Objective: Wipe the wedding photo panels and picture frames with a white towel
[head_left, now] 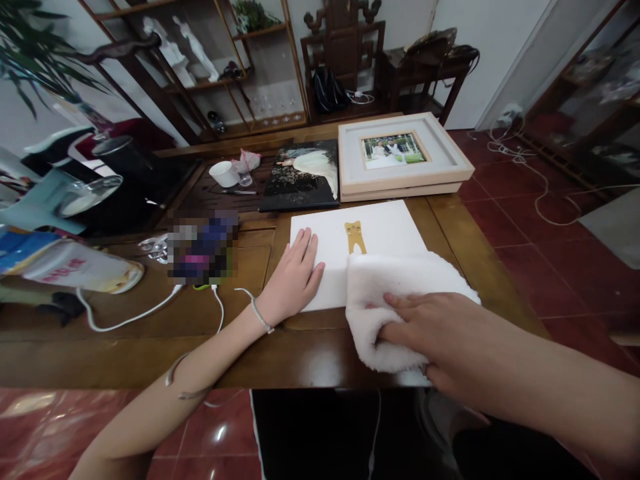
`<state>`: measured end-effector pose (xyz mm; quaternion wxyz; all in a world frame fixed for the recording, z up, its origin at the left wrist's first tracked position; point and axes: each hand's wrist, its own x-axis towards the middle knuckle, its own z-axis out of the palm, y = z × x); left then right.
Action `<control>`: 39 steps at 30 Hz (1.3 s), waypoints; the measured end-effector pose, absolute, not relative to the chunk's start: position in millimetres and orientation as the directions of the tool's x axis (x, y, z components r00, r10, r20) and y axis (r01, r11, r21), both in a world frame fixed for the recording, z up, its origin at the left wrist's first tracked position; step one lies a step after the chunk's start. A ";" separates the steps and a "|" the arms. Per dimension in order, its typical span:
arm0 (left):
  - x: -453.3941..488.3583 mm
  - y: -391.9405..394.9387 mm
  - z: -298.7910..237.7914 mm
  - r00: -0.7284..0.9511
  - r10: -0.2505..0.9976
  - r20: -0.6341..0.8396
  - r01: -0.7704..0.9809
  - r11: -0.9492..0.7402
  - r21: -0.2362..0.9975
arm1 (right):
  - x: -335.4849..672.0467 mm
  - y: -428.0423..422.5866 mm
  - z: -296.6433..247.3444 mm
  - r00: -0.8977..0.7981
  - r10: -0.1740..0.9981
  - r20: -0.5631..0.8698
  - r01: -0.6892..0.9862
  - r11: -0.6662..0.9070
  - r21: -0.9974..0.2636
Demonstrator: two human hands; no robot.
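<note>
A white rectangular board (323, 280) lies flat on the wooden table, with a small tan cat-shaped figure (355, 235) on its face. My left hand (295, 277) rests on the board's left side, fingers stretched out and holding nothing. In my right hand (430, 327) is a fluffy white cloth (400, 280), its fingers pressed into the folds. The cloth covers the lower right of the board and hangs toward the table's front edge. Some of my right fingertips are hidden in it.
Behind the board stand stacked picture frames (455, 157) and a dark photo panel (300, 177). A white cup (225, 175) sits on a tea tray. To the left lie a blurred-out item (203, 247), white cables (135, 325) and a printed package (80, 263). Red floor tiles (540, 273) show at right.
</note>
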<state>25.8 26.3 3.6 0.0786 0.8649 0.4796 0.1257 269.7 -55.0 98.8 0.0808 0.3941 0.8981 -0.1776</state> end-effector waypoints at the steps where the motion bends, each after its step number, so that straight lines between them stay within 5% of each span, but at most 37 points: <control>1: 25.8 26.3 3.5 0.509 0.849 0.141 0.811 -0.528 0.254 | 269.7 -55.1 98.1 -0.677 0.679 -0.284 0.736 0.631 -0.246; 12: 25.5 26.1 2.6 0.508 0.848 0.151 0.808 -0.530 0.257 | 271.2 -46.8 106.5 -0.663 0.690 -0.291 0.749 0.597 -0.289; 21: 25.4 26.3 2.9 0.510 0.847 0.148 0.810 -0.531 0.249 | 273.2 -38.7 103.9 -0.635 0.721 -0.275 0.772 0.602 -0.203; 30: 25.8 25.7 2.6 0.505 0.847 0.167 0.805 -0.532 0.263 | 311.3 13.6 70.4 -0.557 0.831 0.001 0.820 0.550 0.157; 39: 25.8 25.8 2.4 0.503 0.851 0.151 0.811 -0.525 0.258 | 308.8 -10.6 52.8 -0.703 0.707 0.078 0.710 0.704 0.024</control>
